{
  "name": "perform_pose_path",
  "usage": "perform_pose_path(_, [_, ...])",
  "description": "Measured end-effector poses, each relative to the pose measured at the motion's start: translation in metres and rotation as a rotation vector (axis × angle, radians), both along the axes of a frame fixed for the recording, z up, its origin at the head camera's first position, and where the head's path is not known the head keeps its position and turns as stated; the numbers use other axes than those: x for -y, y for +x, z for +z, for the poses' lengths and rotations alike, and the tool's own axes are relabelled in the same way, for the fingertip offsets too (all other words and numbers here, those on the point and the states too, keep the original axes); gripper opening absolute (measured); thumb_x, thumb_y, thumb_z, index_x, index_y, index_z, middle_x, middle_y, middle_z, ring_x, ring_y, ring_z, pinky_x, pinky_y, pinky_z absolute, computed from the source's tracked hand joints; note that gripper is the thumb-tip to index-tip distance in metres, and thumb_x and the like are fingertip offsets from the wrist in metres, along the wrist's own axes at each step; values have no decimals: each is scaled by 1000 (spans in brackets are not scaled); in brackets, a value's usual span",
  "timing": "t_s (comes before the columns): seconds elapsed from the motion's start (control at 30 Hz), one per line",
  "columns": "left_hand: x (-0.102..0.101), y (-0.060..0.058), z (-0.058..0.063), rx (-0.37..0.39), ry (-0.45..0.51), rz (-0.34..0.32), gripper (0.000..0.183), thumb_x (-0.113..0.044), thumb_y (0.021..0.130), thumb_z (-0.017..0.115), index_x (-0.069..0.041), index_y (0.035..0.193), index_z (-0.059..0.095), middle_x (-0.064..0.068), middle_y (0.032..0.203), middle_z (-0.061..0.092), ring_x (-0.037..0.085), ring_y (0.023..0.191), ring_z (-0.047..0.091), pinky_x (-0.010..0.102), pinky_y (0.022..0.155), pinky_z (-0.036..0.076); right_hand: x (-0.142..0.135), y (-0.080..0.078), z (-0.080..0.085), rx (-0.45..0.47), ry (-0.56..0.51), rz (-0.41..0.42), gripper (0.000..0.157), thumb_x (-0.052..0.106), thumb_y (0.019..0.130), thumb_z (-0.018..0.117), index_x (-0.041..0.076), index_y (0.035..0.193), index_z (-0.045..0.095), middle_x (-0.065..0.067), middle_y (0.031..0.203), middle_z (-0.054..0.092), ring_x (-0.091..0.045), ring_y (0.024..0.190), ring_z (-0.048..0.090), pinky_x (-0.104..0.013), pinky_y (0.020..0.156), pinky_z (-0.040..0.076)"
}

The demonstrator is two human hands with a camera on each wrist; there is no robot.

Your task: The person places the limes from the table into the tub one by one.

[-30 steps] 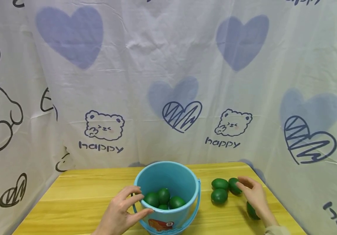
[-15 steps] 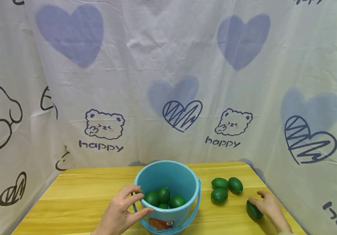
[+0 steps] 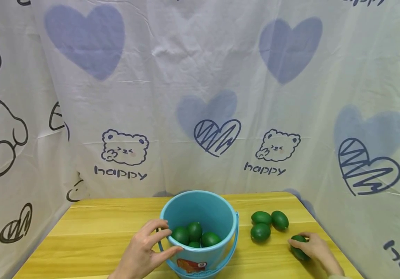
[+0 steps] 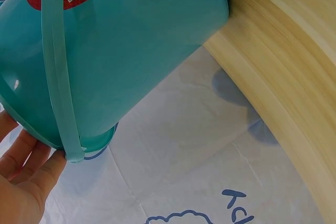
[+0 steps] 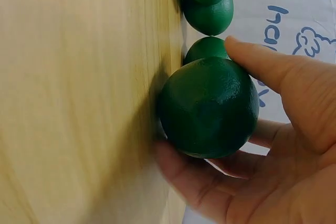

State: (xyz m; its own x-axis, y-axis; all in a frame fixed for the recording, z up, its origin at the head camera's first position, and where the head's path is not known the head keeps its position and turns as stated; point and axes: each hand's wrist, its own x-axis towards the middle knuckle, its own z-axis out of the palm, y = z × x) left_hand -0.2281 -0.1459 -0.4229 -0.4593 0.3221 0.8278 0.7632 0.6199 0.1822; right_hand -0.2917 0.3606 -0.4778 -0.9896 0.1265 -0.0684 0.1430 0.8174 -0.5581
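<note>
A light blue bucket (image 3: 217, 211) with a red label stands on the table, and several dark green limes (image 3: 194, 231) lie inside it. My left hand (image 3: 142, 248) grips the bucket's left rim, thumb on the outside and fingertips over the edge. In the left wrist view those fingers (image 4: 44, 174) are at the rim beside the handle (image 4: 60, 72). Over on the right, my right hand (image 3: 316, 250) holds a single lime (image 3: 297, 248) near the table's right side. The right wrist view shows thumb and fingers curled around this lime (image 5: 207, 108), close against the wood.
Three more limes (image 3: 260, 232) lie clustered on the yellow wood-grain table (image 3: 109, 232), between the bucket and my right hand. A white curtain (image 3: 172, 162) printed with hearts and bears hangs behind the table and along both sides.
My right hand has moved from the lime cluster toward me and to the right, and has taken hold of the separate lime. My left hand and the bucket have stayed put.
</note>
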Motion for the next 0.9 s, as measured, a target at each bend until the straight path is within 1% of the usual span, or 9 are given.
perform_pose_path(0.1, [0, 0, 0, -7, -2, -2, 33, -46, 73, 83, -22, 92, 73, -11, 107, 60, 10, 95, 60, 34, 77, 62, 1, 1, 0, 9, -9, -12, 68, 52, 83, 71, -7, 117, 63, -28, 111, 63, -33, 95, 61, -49, 82, 52])
perform_pose_path(0.2, [1, 0, 0, -12, -2, 2, 33, -46, 73, 83, -21, 92, 73, -11, 107, 60, 10, 95, 60, 34, 77, 62, 1, 0, 1, 18, -53, -38, 72, 52, 83, 72, -8, 120, 60, -29, 114, 61, -33, 96, 60, -45, 79, 53])
perform_pose_path(0.33, [1, 0, -1, -11, -5, 8, 33, -47, 73, 83, -21, 92, 74, -11, 107, 60, 10, 95, 61, 33, 78, 62, 2, -1, 1, 32, -195, -91, 83, 53, 83, 70, -12, 130, 48, -34, 121, 54, -34, 97, 60, -39, 72, 56])
perform_pose_path(0.43, [1, 0, -1, -10, -10, 11, 34, -48, 73, 83, -21, 92, 74, -11, 107, 60, 10, 95, 61, 32, 77, 62, 5, -2, 3, -4, -318, -129, 84, 50, 86, 69, -10, 137, 40, -37, 127, 47, -31, 92, 60, -37, 66, 58])
perform_pose_path(0.53, [1, 0, -1, -8, -12, 14, 34, -48, 73, 82, -21, 92, 74, -11, 107, 60, 9, 95, 61, 32, 78, 62, 10, -4, 8, -79, -425, -163, 76, 44, 88, 71, -4, 139, 41, -33, 129, 46, -25, 90, 58, -34, 67, 58])
perform_pose_path(0.6, [1, 1, -1, -4, -11, 13, 34, -48, 73, 82, -21, 92, 74, -11, 107, 60, 9, 95, 61, 32, 78, 62, 15, -4, 13, -120, -479, -168, 73, 42, 87, 72, -1, 139, 42, -30, 130, 45, -23, 91, 56, -34, 68, 57])
perform_pose_path(0.73, [1, 0, 0, -10, -11, 10, 34, -48, 74, 82, -21, 92, 74, -11, 107, 61, 10, 96, 61, 33, 78, 62, 26, -6, 24, -162, -561, -181, 68, 38, 87, 74, 7, 140, 45, -22, 129, 46, -19, 89, 54, -33, 69, 56])
perform_pose_path(0.83, [1, -1, 0, -25, -8, 8, 34, -48, 74, 82, -20, 92, 74, -10, 107, 61, 10, 95, 61, 34, 77, 62, 35, -6, 31, -192, -643, -186, 56, 30, 88, 74, 12, 135, 51, -18, 127, 45, -15, 86, 54, -28, 67, 56])
perform_pose_path(0.9, [1, -1, 0, -28, -6, 5, 34, -48, 73, 82, -20, 92, 74, -10, 107, 61, 10, 95, 61, 33, 77, 62, 41, -7, 35, -220, -724, -174, 45, 21, 88, 73, 16, 129, 55, -18, 129, 42, -14, 88, 53, -26, 68, 57])
